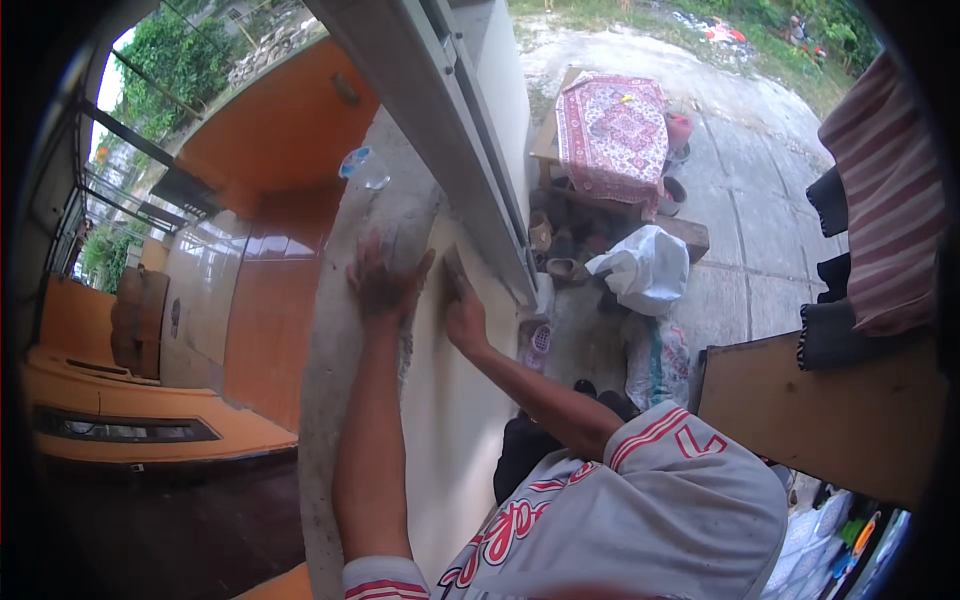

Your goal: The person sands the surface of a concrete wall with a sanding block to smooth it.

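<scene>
My left hand (pixel 384 283) rests with fingers spread on the rough concrete top of a low wall (pixel 330 360), near its edge. Just to its right, my right hand (pixel 466 319) grips a flat, dark, narrow tool (pixel 453 268), perhaps a putty knife or scraper, against the wall's smooth cream side face (pixel 457 405). The tool's exact kind cannot be told. Beyond my left hand, a clear plastic cup or bag with blue print (pixel 365 168) lies on the wall top.
A metal post (pixel 450 135) rises close beyond my hands. To the right are a patterned rug (pixel 613 135) on a wooden table, a white sack (pixel 646 270), shoes (pixel 566 270) and a brown board (pixel 817 412). Left of the wall lies an orange surface (pixel 274 315).
</scene>
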Motion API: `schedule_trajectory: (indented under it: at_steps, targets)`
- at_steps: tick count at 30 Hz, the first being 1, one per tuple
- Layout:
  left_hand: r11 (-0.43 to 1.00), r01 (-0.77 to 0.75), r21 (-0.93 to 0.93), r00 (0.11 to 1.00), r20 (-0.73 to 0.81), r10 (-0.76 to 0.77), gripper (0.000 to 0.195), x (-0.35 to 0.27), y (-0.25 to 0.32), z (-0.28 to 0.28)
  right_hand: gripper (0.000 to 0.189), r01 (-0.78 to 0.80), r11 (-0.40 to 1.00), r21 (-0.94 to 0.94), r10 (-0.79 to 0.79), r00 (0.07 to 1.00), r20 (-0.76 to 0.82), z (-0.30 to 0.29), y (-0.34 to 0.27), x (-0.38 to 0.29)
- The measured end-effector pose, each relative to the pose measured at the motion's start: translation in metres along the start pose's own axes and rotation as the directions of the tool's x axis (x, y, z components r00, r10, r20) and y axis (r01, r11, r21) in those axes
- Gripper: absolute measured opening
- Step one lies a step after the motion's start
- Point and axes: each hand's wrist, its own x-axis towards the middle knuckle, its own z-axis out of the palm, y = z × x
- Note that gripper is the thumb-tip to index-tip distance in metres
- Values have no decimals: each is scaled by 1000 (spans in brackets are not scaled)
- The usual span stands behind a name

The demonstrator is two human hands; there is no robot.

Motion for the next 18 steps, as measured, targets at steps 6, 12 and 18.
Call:
schedule_trajectory:
  at_steps: [6, 12, 18]
  targets:
    - [999, 25, -28, 999, 37, -24, 112, 0, 4, -6, 64, -7, 999, 47, 7, 1000, 7, 0, -33, 58]
    - [999, 23, -34, 999, 29, -22, 116, -1, 7, -11, 67, -70, 975, -210, 77, 997, 25, -12, -5, -13]
    - [997, 35, -62, 999, 19, -34, 110, -1, 4, -8, 67, 124, 986, 112, -130, 990, 50, -6, -40, 57]
